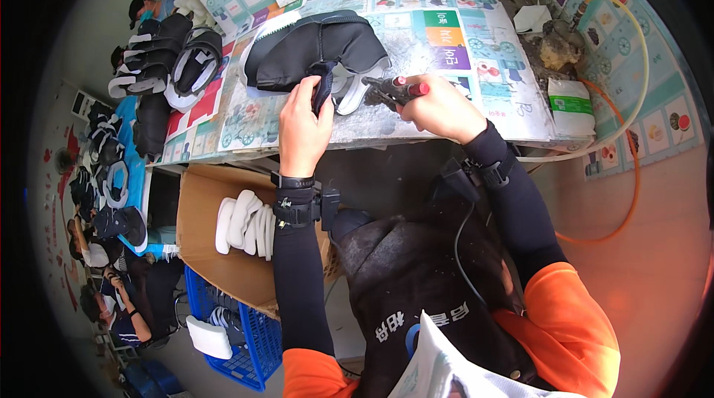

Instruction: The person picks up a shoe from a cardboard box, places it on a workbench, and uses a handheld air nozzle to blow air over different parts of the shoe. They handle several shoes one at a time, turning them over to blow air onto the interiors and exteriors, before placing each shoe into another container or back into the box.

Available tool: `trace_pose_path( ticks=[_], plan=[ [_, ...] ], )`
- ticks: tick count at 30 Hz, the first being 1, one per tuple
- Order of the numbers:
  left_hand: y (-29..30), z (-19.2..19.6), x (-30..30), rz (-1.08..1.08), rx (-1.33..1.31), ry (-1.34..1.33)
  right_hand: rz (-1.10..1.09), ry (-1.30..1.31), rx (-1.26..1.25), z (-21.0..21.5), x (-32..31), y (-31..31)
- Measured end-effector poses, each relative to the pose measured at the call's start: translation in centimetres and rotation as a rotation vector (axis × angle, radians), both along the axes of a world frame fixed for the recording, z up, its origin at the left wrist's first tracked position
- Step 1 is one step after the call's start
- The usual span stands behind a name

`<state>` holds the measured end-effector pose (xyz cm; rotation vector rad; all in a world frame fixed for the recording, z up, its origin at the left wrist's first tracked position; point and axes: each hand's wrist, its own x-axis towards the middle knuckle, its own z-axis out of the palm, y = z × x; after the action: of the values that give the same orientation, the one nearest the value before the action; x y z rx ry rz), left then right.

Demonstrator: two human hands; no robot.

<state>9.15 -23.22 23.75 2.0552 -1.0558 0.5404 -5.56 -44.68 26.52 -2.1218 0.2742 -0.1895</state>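
Note:
My left hand point(305, 127) is closed on the dark fabric edge of a black shoe upper point(286, 56) near the table's front edge. The pale grey lining of the upper shows beside my fingers. Just to the right, my right hand point(446, 109) is wrapped round a dark, grimy spray gun point(385, 92) with red knobs. Its front end points left toward the lining, close to my left hand. My right palm and fingers hide much of the gun's grip.
Several black shoe uppers point(156, 52) are piled at the table's left. Below stand a cardboard box point(204, 234) with white padded pieces point(239, 221) and a blue basket point(256, 346). A yellow hose point(644, 49) and an orange hose point(634, 186) loop at the right. Other people sit far left.

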Motion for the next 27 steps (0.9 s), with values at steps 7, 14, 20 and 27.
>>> trace_pose_path(
  ticks=[7, 14, 20, 27],
  plan=[
    [-0.3, 0.2, -0.3, 0.0, 0.004, 0.143, 0.05, -0.062, 0.036, -0.5, -0.2, 0.1],
    [-0.6, 0.5, -0.1, -0.019, -0.001, 0.154, 0.028, -0.093, -0.05, -0.1, -0.6, 0.2],
    [-0.6, 1.6, 0.3, -0.007, -0.042, 0.171, 0.055, -0.097, 0.146, 0.4, -1.4, -0.4],
    [5.3, 5.9, 3.6, 0.287, -0.228, 0.068, -0.556, -0.256, -0.748, -3.6, -6.2, -6.2]
  ],
)
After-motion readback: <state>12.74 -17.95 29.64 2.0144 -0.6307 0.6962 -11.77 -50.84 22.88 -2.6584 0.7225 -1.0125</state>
